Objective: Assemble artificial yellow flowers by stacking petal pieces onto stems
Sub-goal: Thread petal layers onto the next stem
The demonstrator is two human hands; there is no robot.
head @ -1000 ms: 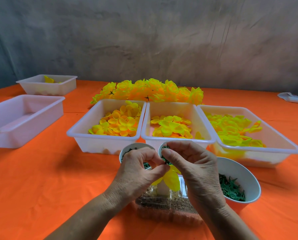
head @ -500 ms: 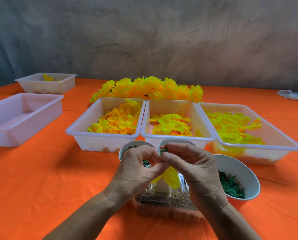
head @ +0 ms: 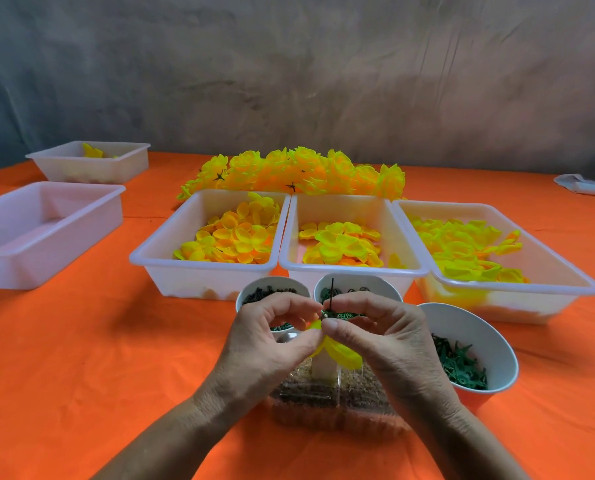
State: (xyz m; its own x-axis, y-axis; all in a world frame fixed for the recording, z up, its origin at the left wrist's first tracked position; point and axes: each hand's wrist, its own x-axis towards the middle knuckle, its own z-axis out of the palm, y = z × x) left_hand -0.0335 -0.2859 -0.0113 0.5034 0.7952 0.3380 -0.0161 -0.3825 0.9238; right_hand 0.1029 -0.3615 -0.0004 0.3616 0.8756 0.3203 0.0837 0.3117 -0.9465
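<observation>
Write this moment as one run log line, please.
left hand: pinches yellow petal piece | right hand: pinches thin dark stem | stem: upright | step: threading

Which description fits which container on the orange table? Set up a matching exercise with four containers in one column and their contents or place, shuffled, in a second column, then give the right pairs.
Column one:
1. middle tray
2. right-hand bowl
3. large tray at far left
4. small tray at back left

Column two:
A. holds green plastic pieces
B. no petals visible inside
C. between two other trays of yellow petals
D. farthest from the hands, one yellow piece showing

Pairs: 1-C, 2-A, 3-B, 4-D
</observation>
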